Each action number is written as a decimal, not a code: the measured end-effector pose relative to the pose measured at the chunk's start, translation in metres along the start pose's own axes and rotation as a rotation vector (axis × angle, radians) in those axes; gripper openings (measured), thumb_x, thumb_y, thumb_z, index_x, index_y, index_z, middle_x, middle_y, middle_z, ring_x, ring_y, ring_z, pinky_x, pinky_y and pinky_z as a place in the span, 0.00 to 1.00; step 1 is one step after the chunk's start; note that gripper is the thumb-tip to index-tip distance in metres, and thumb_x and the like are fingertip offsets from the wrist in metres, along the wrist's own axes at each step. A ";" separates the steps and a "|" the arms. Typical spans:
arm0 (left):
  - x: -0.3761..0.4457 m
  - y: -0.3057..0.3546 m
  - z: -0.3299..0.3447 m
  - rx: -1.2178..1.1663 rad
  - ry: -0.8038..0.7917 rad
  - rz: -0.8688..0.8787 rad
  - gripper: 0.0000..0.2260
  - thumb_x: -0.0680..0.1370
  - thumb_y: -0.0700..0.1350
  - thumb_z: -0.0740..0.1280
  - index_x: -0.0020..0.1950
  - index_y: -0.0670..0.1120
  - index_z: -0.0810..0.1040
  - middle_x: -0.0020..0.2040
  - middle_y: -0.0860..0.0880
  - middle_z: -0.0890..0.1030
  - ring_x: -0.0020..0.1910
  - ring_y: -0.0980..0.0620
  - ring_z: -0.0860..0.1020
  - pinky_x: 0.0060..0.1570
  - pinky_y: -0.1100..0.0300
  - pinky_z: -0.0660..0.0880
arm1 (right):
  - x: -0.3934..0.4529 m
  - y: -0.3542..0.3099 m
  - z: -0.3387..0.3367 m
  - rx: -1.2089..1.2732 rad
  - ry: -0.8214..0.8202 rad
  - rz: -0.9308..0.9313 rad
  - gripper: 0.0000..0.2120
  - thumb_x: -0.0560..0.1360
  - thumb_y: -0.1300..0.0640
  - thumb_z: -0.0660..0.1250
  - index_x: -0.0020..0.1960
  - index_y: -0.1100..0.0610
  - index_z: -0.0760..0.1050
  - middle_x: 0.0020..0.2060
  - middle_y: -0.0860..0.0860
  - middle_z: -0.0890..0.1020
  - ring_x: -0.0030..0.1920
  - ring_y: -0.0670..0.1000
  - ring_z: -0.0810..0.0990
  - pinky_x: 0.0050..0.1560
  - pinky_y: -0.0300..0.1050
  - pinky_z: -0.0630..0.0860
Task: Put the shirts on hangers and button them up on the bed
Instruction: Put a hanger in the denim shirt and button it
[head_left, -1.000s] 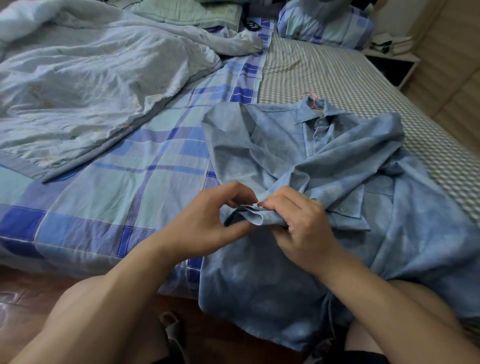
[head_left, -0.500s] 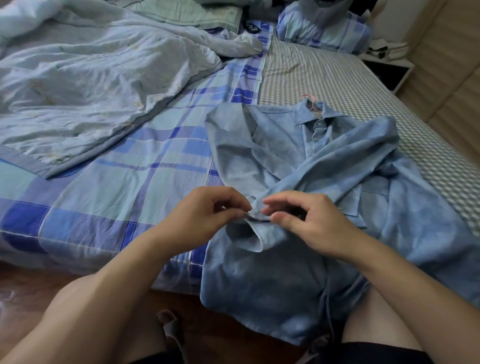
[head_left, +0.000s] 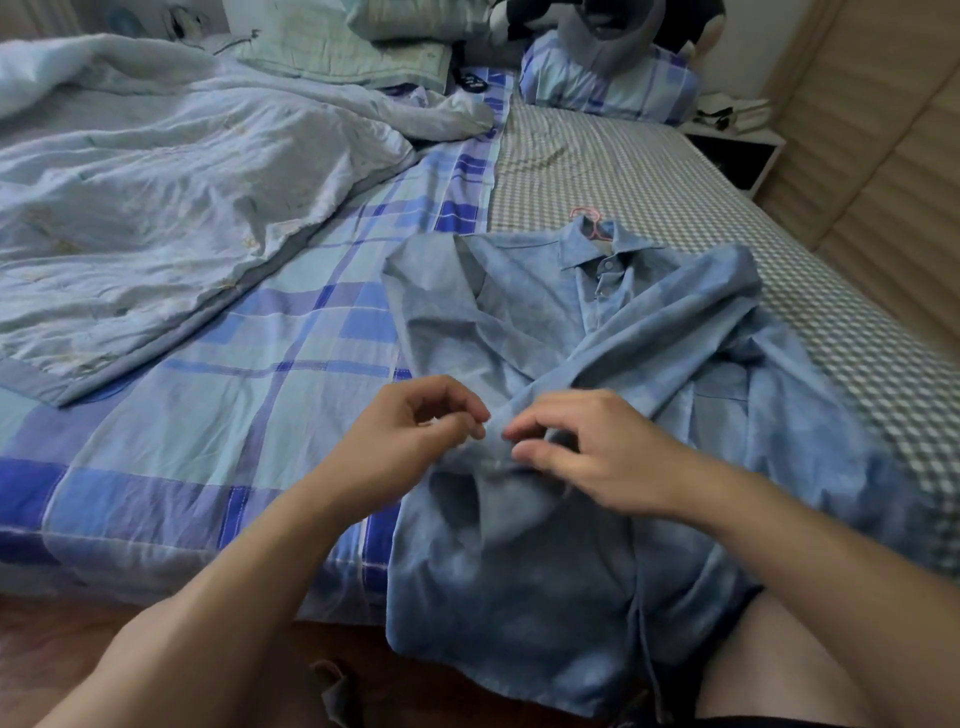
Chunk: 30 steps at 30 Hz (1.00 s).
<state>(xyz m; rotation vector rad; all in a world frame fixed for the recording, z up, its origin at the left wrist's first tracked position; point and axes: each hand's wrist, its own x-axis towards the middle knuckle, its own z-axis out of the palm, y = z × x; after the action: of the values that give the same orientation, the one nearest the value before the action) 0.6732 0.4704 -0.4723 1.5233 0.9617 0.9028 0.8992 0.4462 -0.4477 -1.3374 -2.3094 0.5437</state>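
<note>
Light blue denim button-up shirt (head_left: 613, 374) lies on plaid-sheeted bed (head_left: 260, 395), pink wire hanger (head_left: 586, 214) in collar. Left hand (head_left: 410, 441) and right hand (head_left: 597, 457) pinch sleeve cuff (head_left: 493, 457) with curled fingertips.

Hanger (head_left: 586, 214): only a pink hook showing above the collar, rest hidden inside shirt (head_left: 519, 571).
Shirt hem: hanging over bed (head_left: 649, 171) edge, lower right part blurred.
Cuff (head_left: 493, 457): button too small and blurred to tell whether fastened; fingertips of left hand (head_left: 410, 441) and right hand (head_left: 597, 457) smeared.
Forearms: cut off by bottom edge.
Pillow (head_left: 608, 88): top covered by dark items, unidentifiable.
</note>
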 end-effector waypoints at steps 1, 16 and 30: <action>0.008 0.010 0.000 -0.024 0.016 0.017 0.05 0.73 0.40 0.69 0.44 0.44 0.84 0.40 0.47 0.85 0.42 0.53 0.80 0.49 0.57 0.75 | 0.003 0.007 -0.015 -0.053 0.063 -0.039 0.08 0.79 0.50 0.69 0.52 0.52 0.83 0.45 0.41 0.83 0.49 0.42 0.80 0.52 0.36 0.74; 0.247 -0.101 -0.009 1.360 -0.033 0.139 0.28 0.78 0.61 0.52 0.74 0.54 0.73 0.71 0.46 0.74 0.72 0.42 0.69 0.72 0.39 0.63 | 0.184 0.306 -0.143 -0.639 -0.033 0.778 0.14 0.77 0.60 0.68 0.62 0.58 0.76 0.60 0.59 0.79 0.58 0.62 0.78 0.57 0.53 0.77; 0.199 0.054 -0.047 1.355 -0.165 -0.112 0.17 0.73 0.60 0.59 0.45 0.50 0.81 0.48 0.46 0.78 0.46 0.38 0.80 0.48 0.40 0.77 | 0.155 0.221 -0.281 -0.266 0.082 0.585 0.10 0.81 0.57 0.64 0.41 0.54 0.72 0.39 0.45 0.71 0.43 0.53 0.75 0.40 0.48 0.66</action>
<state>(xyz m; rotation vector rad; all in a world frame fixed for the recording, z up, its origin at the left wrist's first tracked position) 0.7134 0.6654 -0.4013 2.5282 1.6370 -0.1065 1.1369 0.7197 -0.3037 -2.1406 -1.9542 0.3445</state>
